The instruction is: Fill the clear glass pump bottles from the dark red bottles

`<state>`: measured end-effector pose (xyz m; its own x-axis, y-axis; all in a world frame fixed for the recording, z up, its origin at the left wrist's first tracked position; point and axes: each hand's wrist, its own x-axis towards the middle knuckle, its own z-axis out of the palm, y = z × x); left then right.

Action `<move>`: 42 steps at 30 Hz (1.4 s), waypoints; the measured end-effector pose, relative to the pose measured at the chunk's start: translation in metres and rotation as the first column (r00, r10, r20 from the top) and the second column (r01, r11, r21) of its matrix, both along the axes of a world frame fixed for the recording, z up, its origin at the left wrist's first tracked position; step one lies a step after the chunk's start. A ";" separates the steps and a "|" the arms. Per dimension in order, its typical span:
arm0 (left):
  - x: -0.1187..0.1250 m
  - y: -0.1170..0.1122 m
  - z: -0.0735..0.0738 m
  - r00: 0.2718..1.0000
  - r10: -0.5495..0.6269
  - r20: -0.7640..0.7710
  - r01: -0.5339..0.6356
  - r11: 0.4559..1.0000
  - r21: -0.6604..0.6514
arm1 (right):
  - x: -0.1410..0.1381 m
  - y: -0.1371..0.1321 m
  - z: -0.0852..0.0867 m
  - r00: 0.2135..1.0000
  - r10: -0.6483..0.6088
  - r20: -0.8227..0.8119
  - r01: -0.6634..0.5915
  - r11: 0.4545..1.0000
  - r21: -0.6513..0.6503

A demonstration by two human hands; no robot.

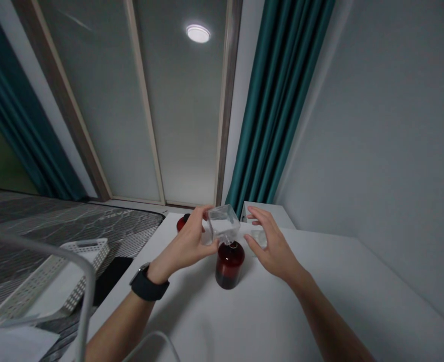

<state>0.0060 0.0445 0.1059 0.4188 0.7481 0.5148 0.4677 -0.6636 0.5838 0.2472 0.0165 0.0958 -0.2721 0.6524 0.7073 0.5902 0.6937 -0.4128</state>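
A dark red glass bottle (229,263) stands upright on the white table (267,311). Above its neck my left hand (186,245) grips a clear square glass bottle (223,224) turned upside down, its neck down at the red bottle's mouth. A dark watch sits on that wrist. My right hand (270,245) hovers just right of the bottles, fingers spread and holding nothing. Under its fingers lies a small clear glass piece (260,237) on the table.
A second red bottle (183,221) shows partly behind my left hand. A white perforated basket (52,281) rests on the dark patterned surface at left. A curved white rail crosses the lower left. Teal curtains and a window stand behind; a grey wall lies to the right.
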 end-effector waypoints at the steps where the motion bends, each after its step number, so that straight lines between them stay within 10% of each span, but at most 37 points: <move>1: -0.002 -0.003 -0.002 1.000 0.008 0.026 -0.007 1.000 -0.027 | -0.001 -0.001 0.000 1.000 -0.006 0.001 0.006 1.000 0.013; 9: -0.020 -0.015 -0.026 0.972 0.138 0.188 -0.104 0.979 -0.178 | -0.009 -0.009 -0.011 1.000 -0.004 0.010 0.005 0.999 -0.034; 26: -0.024 -0.001 -0.113 0.800 0.161 0.578 0.013 0.958 -0.285 | -0.040 -0.027 -0.108 0.955 -0.204 -0.215 0.151 0.959 -0.239; 42: -0.011 -0.008 -0.124 0.849 0.165 0.502 0.065 0.910 -0.409 | -0.028 -0.007 -0.115 0.939 -0.242 -0.244 0.175 0.948 -0.266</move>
<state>-0.0051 0.0365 -0.0180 0.1341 0.9456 0.2963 0.0479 -0.3049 0.9512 0.2194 0.0096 -0.0187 0.0681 0.8306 0.5526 0.5538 0.4293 -0.7135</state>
